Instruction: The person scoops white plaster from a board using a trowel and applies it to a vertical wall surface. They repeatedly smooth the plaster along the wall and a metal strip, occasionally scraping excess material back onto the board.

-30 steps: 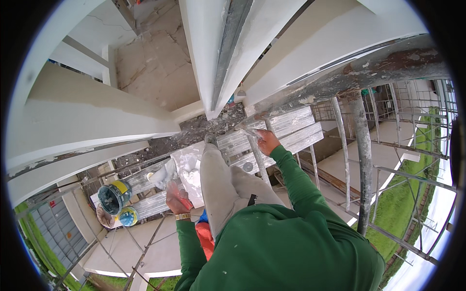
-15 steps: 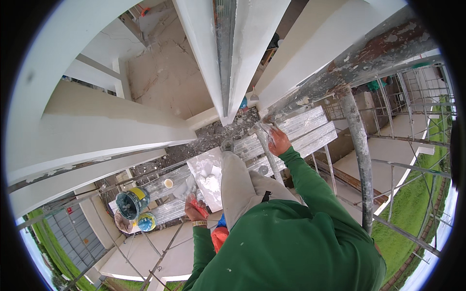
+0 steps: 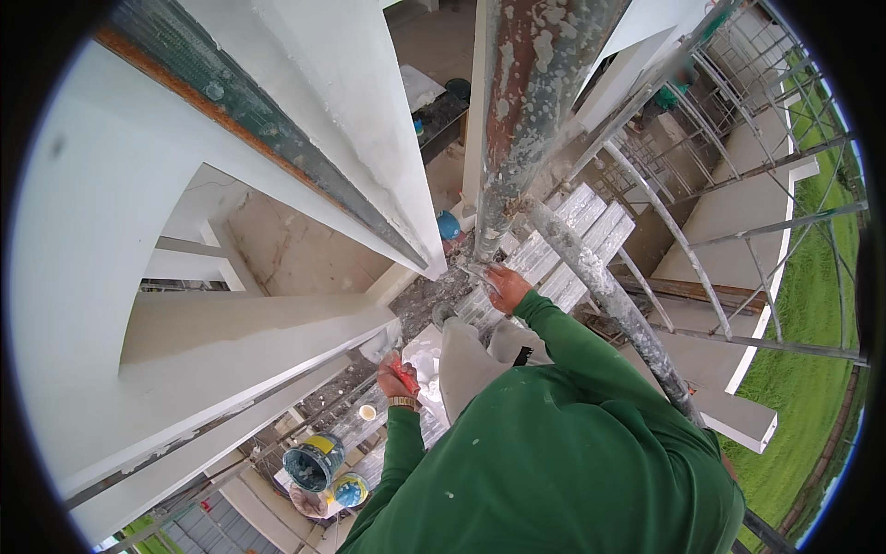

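My left hand [image 3: 395,377] is closed on the red handle of a putty knife [image 3: 405,379]. Its pale, wide blade points up beside the lower edge of the white wall [image 3: 277,337]. My right hand [image 3: 507,289] grips a thin grey plastering blade [image 3: 479,276], smeared with white, near the foot of the corner column [image 3: 369,138]. Most of that tool's grip is hidden by the fingers. Between my left hand and my leg lies a board [image 3: 426,354] with white filler on it.
Planks [image 3: 591,222] form the platform under me. A paint-crusted pipe [image 3: 618,305] slants close to my right arm. A dark bucket [image 3: 312,463], a smaller blue-yellow tub [image 3: 350,489] and a white cup [image 3: 367,412] stand at lower left. Scaffolding [image 3: 701,138] and grass lie beyond.
The view has turned and leaned in towards the column. My left hand has lifted its putty knife from over the planks to the wall's lower edge. My right hand still holds its blade.
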### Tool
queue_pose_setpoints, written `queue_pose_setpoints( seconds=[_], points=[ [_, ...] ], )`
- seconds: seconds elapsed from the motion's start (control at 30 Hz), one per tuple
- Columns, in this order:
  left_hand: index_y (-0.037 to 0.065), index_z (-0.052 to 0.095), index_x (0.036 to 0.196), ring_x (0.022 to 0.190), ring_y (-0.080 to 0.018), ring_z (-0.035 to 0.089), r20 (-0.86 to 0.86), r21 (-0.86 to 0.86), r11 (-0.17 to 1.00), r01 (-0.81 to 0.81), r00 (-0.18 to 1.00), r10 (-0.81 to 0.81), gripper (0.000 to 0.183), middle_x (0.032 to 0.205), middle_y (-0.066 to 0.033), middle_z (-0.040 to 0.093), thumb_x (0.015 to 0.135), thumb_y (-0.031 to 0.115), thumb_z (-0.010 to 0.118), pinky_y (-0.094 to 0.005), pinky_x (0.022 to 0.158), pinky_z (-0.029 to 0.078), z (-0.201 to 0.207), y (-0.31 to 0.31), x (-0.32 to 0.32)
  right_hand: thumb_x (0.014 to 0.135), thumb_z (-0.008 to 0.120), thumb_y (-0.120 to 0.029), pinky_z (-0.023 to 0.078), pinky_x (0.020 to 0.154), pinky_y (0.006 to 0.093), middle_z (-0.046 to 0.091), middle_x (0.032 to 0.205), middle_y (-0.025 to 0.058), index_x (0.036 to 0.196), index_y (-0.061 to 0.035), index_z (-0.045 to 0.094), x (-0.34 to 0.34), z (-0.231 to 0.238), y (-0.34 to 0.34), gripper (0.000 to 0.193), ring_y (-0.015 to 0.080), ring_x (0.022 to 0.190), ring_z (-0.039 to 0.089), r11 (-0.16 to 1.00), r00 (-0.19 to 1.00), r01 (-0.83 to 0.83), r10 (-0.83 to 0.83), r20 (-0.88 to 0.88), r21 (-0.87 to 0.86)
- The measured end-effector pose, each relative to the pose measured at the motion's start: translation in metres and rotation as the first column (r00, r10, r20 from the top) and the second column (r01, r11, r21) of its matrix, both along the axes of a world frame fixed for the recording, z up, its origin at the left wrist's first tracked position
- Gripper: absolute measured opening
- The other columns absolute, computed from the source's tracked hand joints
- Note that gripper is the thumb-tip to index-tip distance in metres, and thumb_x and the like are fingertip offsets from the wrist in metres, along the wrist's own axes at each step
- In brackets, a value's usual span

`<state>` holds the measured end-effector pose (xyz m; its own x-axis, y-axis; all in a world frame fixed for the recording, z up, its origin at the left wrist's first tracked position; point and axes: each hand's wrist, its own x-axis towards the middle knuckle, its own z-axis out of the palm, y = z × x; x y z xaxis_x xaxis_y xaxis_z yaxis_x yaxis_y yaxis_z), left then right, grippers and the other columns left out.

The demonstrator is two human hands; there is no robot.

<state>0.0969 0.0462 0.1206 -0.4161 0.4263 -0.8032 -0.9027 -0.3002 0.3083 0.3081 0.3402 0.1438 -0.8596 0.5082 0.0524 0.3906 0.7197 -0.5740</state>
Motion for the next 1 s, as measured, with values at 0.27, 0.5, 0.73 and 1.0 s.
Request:
queue_pose_setpoints(
  seconds=[0.27,0.5,0.73,1.0],
  points=[
    [0.011,0.053,0.092,0.049,-0.0112,0.046,-0.079,-0.069,0.998,0.015,0.997,-0.020,0.016,0.073,0.0025,0.053,0.090,0.027,0.053,-0.0252,0.042,0.041,0.020,-0.013,0.006,0.073,0.059,-0.008,0.046,0.095,0.0458,0.055,0.120,0.0260,0.123,0.0013,0.052,-0.002,0.004,0.001,0.051,0.0431,0.110,0.052,0.991,0.995,0.070,-0.077,-0.060,-0.113],
    [0.010,0.057,0.092,0.048,-0.0118,0.048,0.061,-0.151,0.983,-0.106,0.991,0.116,0.026,0.070,-0.0007,0.057,0.090,0.036,0.051,-0.0252,0.044,0.045,-0.014,-0.147,0.080,0.073,0.059,-0.011,0.046,0.094,0.0448,0.060,0.110,0.0279,0.116,0.0048,0.056,-0.005,0.007,0.008,0.045,0.0445,0.105,0.055,0.962,0.975,0.154,-0.186,-0.124,-0.226],
    [0.012,0.056,0.086,0.046,-0.0106,0.046,0.162,-0.237,0.958,-0.161,0.966,0.202,0.024,0.064,0.0026,0.054,0.087,0.036,0.056,-0.0248,0.041,0.041,-0.009,-0.245,0.161,0.072,0.061,-0.016,0.049,0.083,0.0462,0.062,0.098,0.0296,0.108,0.0044,0.061,-0.015,0.013,0.012,0.042,0.0461,0.092,0.059,0.925,0.937,0.257,-0.309,-0.159,-0.280],
    [0.013,0.056,0.080,0.045,-0.0116,0.048,0.201,-0.339,0.926,-0.166,0.949,0.244,0.026,0.056,0.0032,0.049,0.088,0.038,0.056,-0.0263,0.040,0.040,0.002,-0.303,0.246,0.075,0.061,-0.018,0.050,0.074,0.0477,0.064,0.084,0.0270,0.103,0.0004,0.064,-0.019,-0.005,0.017,0.034,0.0445,0.083,0.061,0.970,0.931,0.212,-0.238,-0.277,-0.121]
  ],
)
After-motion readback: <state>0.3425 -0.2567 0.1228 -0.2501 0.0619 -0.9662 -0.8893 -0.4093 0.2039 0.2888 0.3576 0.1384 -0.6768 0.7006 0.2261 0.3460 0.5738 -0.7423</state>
